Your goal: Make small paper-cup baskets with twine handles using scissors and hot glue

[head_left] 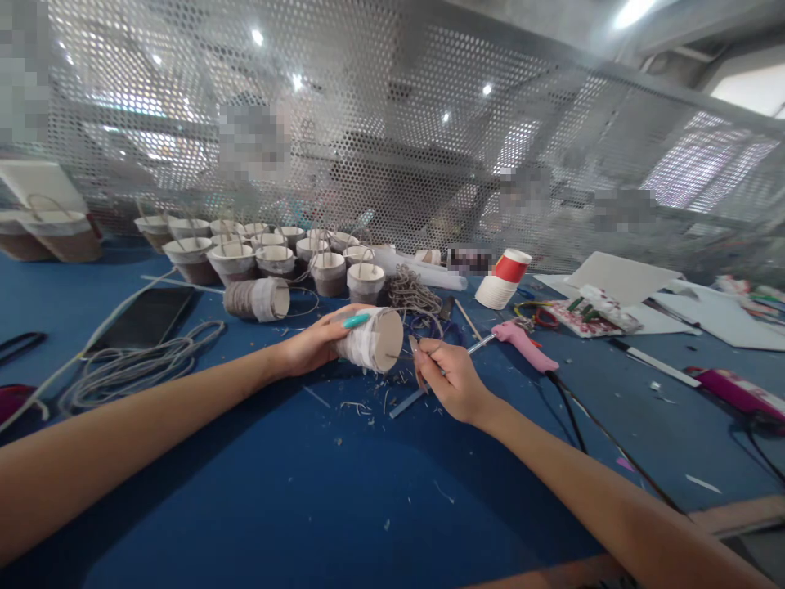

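Note:
My left hand (316, 339) is wrapped around a small cup (388, 339) bound in white strip, tipped on its side with its flat round end facing right. My right hand (450, 372) is closed close by, its fingertips pinching a thin, dark, pointed tool (401, 355). The tool's tip meets or nearly meets the cup's flat end; its exact kind is hard to make out. Behind my left hand another wrapped cup (256, 299) lies on its side. Small trimmings (361, 406) are scattered on the blue table under the hands.
Several small handled baskets (328, 272) stand in rows at the back. A pink glue gun (526, 347) with a cable lies right, near stacked paper cups (503, 280). Coiled cord (147, 368) and a dark phone (147, 319) lie left. A perforated metal screen (380, 123) rises behind.

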Tool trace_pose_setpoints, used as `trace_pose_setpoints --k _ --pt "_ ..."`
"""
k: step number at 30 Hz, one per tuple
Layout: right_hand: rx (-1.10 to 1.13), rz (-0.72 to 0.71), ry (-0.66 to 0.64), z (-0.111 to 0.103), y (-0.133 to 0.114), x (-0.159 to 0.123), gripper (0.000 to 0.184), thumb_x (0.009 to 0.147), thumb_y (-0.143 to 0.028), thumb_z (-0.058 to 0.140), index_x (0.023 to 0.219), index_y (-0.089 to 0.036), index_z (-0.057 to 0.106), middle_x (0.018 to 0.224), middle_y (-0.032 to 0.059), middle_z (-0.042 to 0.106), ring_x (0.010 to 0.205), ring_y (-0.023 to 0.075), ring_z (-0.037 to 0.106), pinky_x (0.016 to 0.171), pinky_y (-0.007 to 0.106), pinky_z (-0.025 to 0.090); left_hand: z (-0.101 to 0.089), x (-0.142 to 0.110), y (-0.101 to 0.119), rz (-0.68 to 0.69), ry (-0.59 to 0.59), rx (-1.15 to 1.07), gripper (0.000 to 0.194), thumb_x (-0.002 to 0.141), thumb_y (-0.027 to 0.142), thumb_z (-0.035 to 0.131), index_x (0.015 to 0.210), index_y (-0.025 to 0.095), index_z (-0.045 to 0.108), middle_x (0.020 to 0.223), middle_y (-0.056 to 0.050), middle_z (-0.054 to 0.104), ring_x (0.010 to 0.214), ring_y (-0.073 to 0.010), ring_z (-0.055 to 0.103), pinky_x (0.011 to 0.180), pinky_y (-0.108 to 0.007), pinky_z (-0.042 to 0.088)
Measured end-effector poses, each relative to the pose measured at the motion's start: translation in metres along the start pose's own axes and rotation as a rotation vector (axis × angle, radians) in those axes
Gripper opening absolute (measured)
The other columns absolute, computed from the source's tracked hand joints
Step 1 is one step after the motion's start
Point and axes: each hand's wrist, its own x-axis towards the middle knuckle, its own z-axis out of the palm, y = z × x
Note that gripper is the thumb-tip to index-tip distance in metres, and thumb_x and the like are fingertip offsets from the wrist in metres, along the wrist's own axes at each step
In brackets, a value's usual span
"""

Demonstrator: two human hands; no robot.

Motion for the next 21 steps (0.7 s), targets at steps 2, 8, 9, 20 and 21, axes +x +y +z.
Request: trace_pose_setpoints --k 2,8,9,20,21 --pt "0.015 0.026 -0.006 0.0003 0.0008 -0.0001 0.031 0.091 -0.022 0.036 0.060 -0.019 0.041 0.054 -0.0022 0.045 0.049 0.0088 0.045 0.051 0.023 0.036 0.0006 -0.0002 0.0007 0.001 -0.010 0.029 0.055 0.067 0.040 0.067 0.117 0.021 0.053 0.112 -0.008 0.058 0.092 -0.0210 0.055 0.070 -0.026 0.045" --pt "0.003 0.056 0.020 0.0023 0.0034 -0.0007 0.032 0.090 -0.021 0.036 0.058 -0.019 0.040 0.055 -0.0018 0.043 0.050 0.0091 0.044 0.052 0.023 0.036 0.0005 -0.0001 0.0009 -0.006 0.006 0.096 0.062 0.063 0.041 0.070 0.119 0.020 0.052 0.116 -0.009 0.056 0.100 -0.0256 0.053 0.075 -0.030 0.044" --pt "-0.007 0.054 0.027 0.0027 0.0035 -0.0006 0.032 0.090 -0.021 0.036 0.059 -0.019 0.040 0.056 -0.0018 0.043 0.051 0.0092 0.044 0.052 0.023 0.035 0.0004 -0.0001 0.0008 -0.007 0.009 0.097 0.061 0.064 0.040 0.069 0.118 0.020 0.052 0.115 -0.009 0.057 0.100 -0.0256 0.053 0.075 -0.031 0.044" --pt "-0.083 0.038 0.055 0.0033 0.0033 0.0009 0.030 0.090 -0.019 0.037 0.060 -0.019 0.039 0.057 -0.0018 0.043 0.052 0.0097 0.043 0.053 0.024 0.034 0.0012 -0.0002 0.0016 0.013 0.011 0.125 0.058 0.065 0.038 0.068 0.117 0.019 0.052 0.114 -0.009 0.056 0.098 -0.0252 0.053 0.074 -0.030 0.044" --pt "-0.088 0.036 0.052 0.0033 0.0033 0.0011 0.030 0.090 -0.020 0.037 0.060 -0.020 0.039 0.057 -0.0017 0.043 0.052 0.0099 0.044 0.053 0.024 0.034 0.0009 -0.0002 0.0015 0.017 0.010 0.130 0.057 0.066 0.038 0.068 0.117 0.019 0.052 0.115 -0.009 0.056 0.099 -0.0250 0.053 0.074 -0.030 0.044"
